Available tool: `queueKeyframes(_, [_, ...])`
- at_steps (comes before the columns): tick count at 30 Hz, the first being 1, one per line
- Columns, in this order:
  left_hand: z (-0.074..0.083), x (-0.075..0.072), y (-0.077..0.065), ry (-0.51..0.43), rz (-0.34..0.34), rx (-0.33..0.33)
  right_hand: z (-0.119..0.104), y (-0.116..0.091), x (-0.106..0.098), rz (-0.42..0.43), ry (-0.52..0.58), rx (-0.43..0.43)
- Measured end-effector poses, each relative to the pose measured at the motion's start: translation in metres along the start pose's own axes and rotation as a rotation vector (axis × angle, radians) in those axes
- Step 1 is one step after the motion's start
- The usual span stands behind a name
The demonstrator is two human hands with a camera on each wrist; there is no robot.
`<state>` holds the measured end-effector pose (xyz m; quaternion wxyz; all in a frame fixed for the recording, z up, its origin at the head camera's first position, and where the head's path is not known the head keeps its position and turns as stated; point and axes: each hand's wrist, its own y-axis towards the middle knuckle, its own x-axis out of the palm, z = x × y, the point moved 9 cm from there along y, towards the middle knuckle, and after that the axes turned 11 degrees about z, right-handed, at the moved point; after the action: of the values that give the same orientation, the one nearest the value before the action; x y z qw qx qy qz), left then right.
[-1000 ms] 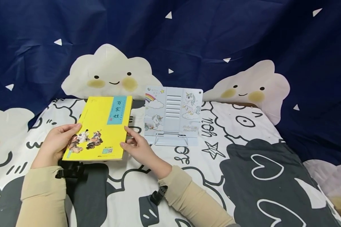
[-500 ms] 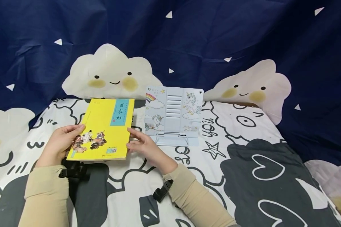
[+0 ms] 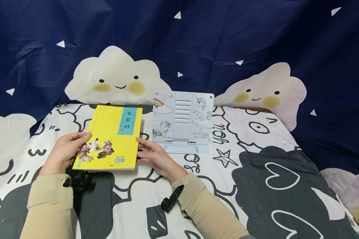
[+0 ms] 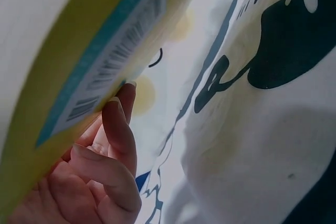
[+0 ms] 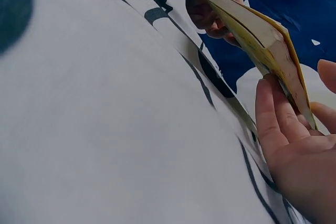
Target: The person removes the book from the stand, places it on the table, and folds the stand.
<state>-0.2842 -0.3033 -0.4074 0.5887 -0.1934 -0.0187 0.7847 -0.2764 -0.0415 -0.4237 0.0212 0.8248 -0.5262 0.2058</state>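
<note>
A yellow book (image 3: pixel 107 142) with a blue title panel is held front cover up above the bed, tilted toward me. My left hand (image 3: pixel 61 152) grips its left edge, thumb on the cover. In the left wrist view, fingers (image 4: pixel 119 129) of that hand reach under the back cover, near a barcode (image 4: pixel 118 51). At the right edge, my right hand (image 3: pixel 160 161) holds the book between thumb and fingers. The right wrist view shows the page edges (image 5: pixel 283 56) and that hand's fingers (image 5: pixel 270 108) supporting the underside.
Just right of the book stands a pale blue book stand (image 3: pixel 182 131) with unicorn pictures and a wire ledge at its foot. A patterned black-and-white sheet (image 3: pixel 215 186) covers the bed. Behind hangs a navy curtain (image 3: pixel 197 36) with cloud prints.
The book has shifted slightly right and its top edge has dropped a little toward me. Both hands moved along with it, keeping their grip. The book stand has not moved.
</note>
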Motion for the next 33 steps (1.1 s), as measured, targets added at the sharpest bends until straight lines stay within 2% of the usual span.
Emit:
queueKeyframes(6, [-0.0016, 0.0003, 0.0000, -0.019, -0.004, 0.011, 0.0053, 0.0007, -0.0010, -0.019, 0.022, 0.016])
queueKeyframes(13, [-0.0019, 0.0003, 0.0006, 0.000, 0.005, 0.021, 0.0070, 0.0011, -0.0025, -0.010, 0.014, 0.027])
queueKeyframes(27, [-0.0048, 0.0023, 0.0033, -0.004, -0.027, 0.027, 0.0089, 0.0032, -0.0024, -0.013, 0.020, 0.034])
queueKeyframes(33, [-0.0099, 0.0037, 0.0028, 0.033, -0.039, 0.027, 0.0110, 0.0041, -0.0027, -0.006, 0.002, 0.049])
